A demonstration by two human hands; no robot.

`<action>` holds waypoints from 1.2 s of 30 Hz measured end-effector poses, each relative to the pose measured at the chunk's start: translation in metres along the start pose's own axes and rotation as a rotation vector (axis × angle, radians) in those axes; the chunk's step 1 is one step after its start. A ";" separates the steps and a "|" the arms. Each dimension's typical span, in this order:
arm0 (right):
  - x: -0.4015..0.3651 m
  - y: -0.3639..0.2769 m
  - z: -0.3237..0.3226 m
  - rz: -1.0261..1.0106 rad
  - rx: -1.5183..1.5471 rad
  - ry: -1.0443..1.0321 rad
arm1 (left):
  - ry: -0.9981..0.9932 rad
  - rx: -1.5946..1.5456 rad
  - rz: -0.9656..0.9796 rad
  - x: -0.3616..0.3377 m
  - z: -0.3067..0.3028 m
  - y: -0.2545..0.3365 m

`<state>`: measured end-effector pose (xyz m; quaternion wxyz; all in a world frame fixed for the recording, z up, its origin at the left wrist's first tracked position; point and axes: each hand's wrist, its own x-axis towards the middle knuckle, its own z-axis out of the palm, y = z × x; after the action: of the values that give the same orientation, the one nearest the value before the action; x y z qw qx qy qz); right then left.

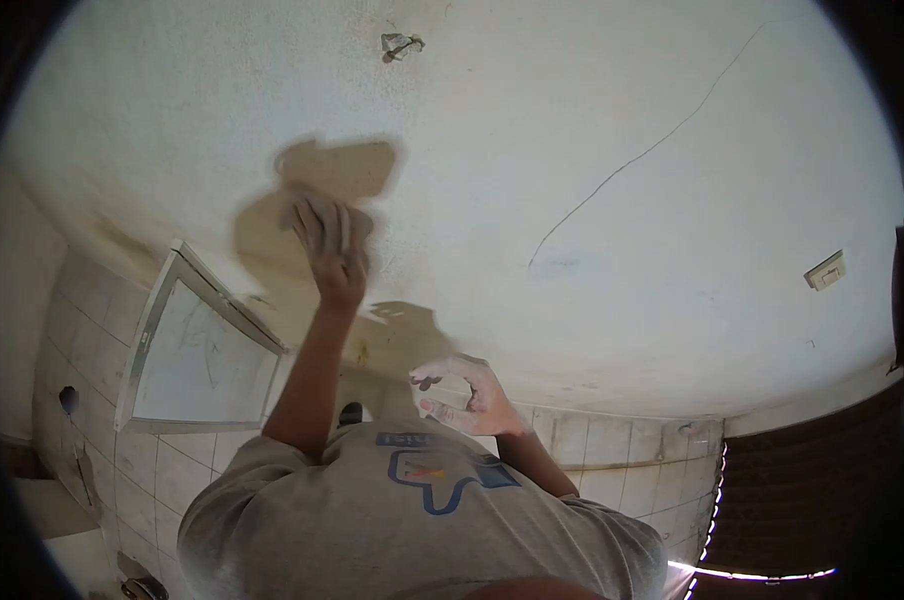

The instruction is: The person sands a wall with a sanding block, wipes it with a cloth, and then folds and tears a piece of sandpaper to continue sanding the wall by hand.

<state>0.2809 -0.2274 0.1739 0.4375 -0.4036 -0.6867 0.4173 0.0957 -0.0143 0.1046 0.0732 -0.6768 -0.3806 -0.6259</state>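
My left hand [330,250] is raised and pressed flat against a tan, rubbed patch [347,168] on the pale plastered surface [572,120]. Its fingers lie together on the patch, and I cannot make out whether anything sits under the palm. My right hand [464,395] is lower and nearer my chest, closed around a small pale block [450,392] with dusty fingers. My grey T-shirt with a blue logo [442,480] fills the bottom of the view.
A thin crack [632,160] runs across the plaster to the right of the patch. A small fitting [402,45] sticks out near the top, and a pale box [825,270] sits at the right. A framed window [202,350] and tiled wall [592,450] lie below.
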 end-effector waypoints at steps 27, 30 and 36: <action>-0.034 0.010 -0.032 0.002 -0.392 0.199 | -0.282 -0.055 0.090 -0.039 0.021 0.039; -0.034 0.008 -0.033 0.038 -0.313 0.192 | -0.060 0.048 0.209 0.036 0.007 0.030; -0.020 -0.002 -0.024 0.025 -0.244 0.168 | 0.013 -0.287 -0.254 0.102 -0.002 0.053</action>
<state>0.3085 -0.2415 0.1772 0.4358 -0.4956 -0.6885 0.3008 0.1188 -0.0091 0.2168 -0.1012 -0.6225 -0.3695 -0.6824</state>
